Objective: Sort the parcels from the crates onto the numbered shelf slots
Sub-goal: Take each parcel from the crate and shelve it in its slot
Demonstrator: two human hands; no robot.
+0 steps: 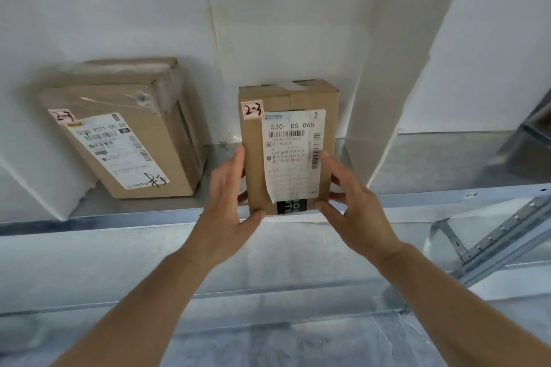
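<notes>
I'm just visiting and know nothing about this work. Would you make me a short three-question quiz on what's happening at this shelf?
1. True or false: the left hand and right hand are on opposite sides of the upright parcel.
2. What handwritten number is on the pink sticker of that parcel?
3. The tilted parcel on the metal shelf shows: A) the same number, B) a different number, C) no sticker.

Key: 1 true; 2 2-3; 3 A.
</notes>
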